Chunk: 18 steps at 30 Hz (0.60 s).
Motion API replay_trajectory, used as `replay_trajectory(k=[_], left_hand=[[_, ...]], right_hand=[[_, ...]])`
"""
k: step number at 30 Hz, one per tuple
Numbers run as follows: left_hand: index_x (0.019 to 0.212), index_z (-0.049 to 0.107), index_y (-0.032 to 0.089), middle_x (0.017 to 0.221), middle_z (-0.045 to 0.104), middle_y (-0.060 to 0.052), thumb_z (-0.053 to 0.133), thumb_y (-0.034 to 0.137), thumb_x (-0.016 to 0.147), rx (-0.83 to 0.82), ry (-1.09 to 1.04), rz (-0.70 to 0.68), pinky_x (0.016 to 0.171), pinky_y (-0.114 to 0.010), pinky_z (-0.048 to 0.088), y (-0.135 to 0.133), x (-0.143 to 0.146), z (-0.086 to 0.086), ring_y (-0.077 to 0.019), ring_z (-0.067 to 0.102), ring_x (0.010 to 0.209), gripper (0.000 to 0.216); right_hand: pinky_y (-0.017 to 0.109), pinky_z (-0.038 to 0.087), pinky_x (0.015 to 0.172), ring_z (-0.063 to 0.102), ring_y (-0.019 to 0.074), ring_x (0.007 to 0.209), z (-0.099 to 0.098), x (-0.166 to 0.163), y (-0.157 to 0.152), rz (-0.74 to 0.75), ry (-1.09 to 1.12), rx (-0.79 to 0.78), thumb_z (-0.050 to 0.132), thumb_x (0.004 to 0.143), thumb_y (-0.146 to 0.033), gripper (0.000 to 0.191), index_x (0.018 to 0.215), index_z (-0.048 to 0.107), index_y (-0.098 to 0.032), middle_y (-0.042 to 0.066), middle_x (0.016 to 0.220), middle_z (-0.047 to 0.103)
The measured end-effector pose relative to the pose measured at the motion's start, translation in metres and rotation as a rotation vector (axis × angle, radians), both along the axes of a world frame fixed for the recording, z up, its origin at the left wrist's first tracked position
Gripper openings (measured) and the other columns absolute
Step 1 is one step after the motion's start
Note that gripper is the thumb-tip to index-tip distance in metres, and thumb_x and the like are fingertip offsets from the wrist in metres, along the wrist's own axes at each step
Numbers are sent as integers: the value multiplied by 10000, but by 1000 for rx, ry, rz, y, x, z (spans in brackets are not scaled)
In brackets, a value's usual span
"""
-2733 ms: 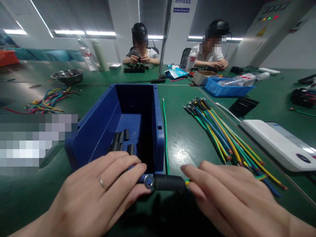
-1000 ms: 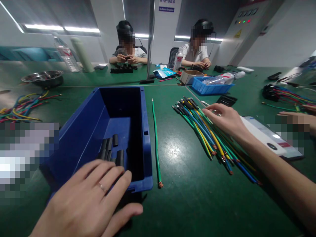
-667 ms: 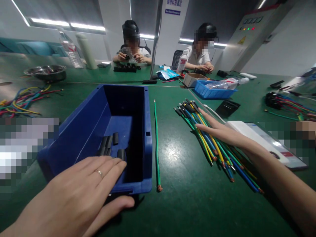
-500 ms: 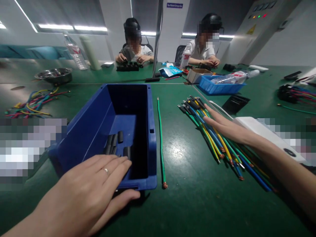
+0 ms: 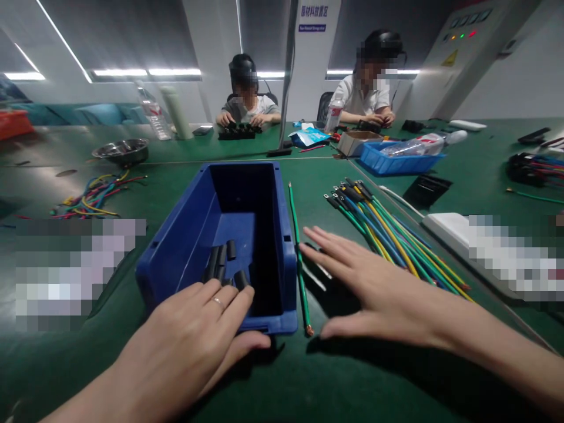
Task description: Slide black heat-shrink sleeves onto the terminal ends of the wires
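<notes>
My left hand (image 5: 194,329), with a ring on one finger, holds the front wall of a deep blue plastic bin (image 5: 288,276). Its fingers reach over the edge while the thumb stays outside. Several short black sleeves (image 5: 220,261) lie on the bin floor by the fingertips. My right hand (image 5: 352,276) is open above the table, fingers spread and nothing held. Its fingertips come close to a single green wire (image 5: 296,226) with bare copper at the near end; contact I cannot tell. Beyond that hand lies a bundle of green, yellow and blue wires (image 5: 374,223) with black-sleeved ring terminals.
A white power strip (image 5: 449,226) lies at the right. Farther back are a light blue tray (image 5: 379,161) holding a bottle, a black pouch (image 5: 427,191), a metal bowl (image 5: 121,153) and loose coloured wires (image 5: 97,197). Two people (image 5: 249,106) sit across the table.
My right hand has left the wire bundle and moved left toward the single green wire. My left hand keeps its place on the bin. The view has shifted slightly.
</notes>
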<state>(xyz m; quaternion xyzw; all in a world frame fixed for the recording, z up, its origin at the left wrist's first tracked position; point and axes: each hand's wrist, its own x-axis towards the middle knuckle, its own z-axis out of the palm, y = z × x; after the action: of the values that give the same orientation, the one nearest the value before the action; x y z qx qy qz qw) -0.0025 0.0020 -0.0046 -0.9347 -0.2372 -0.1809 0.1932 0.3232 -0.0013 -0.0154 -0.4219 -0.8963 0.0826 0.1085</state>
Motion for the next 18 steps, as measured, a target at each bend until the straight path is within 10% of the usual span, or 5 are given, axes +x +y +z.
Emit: replay_trajectory(k=[5, 9, 14, 18], left_hand=[[1138, 751, 126, 850, 806, -73, 210, 366, 1199, 12, 45, 4, 638, -317, 562, -2, -3, -1, -195, 732, 700, 595], [1058, 761, 146, 828, 778, -79, 288, 387, 1188, -55, 16, 2, 634, -331, 537, -2, -1, -1, -212, 692, 688, 546], [962, 739, 168, 817, 757, -73, 226, 373, 1194, -92, -46, 15, 619, -353, 507, -4, 2, -1, -223, 676, 666, 599], [1016, 693, 178, 829, 750, -47, 200, 387, 1199, -122, -83, 27, 643, -342, 523, -8, 4, 0, -214, 705, 700, 565]], right_hand=[[608, 316, 1338, 256, 368, 1655, -26, -33, -6, 77, -10, -15, 542, 996, -788, 968, 1668, 430, -101, 186, 1724, 345], [648, 462, 1238, 410, 401, 1589, -30, -22, -9, 67, 11, 132, 569, 1017, -738, 811, 1558, 590, -134, 184, 1616, 545], [392, 624, 860, 716, 246, 1072, -28, -22, -11, 119, 156, 318, 608, 1090, -354, 229, 1100, 757, -180, 139, 1217, 754], [278, 504, 644, 612, 149, 755, -25, -26, -11, 98, 187, 300, 534, 1118, -274, 289, 892, 690, -181, 65, 918, 685]])
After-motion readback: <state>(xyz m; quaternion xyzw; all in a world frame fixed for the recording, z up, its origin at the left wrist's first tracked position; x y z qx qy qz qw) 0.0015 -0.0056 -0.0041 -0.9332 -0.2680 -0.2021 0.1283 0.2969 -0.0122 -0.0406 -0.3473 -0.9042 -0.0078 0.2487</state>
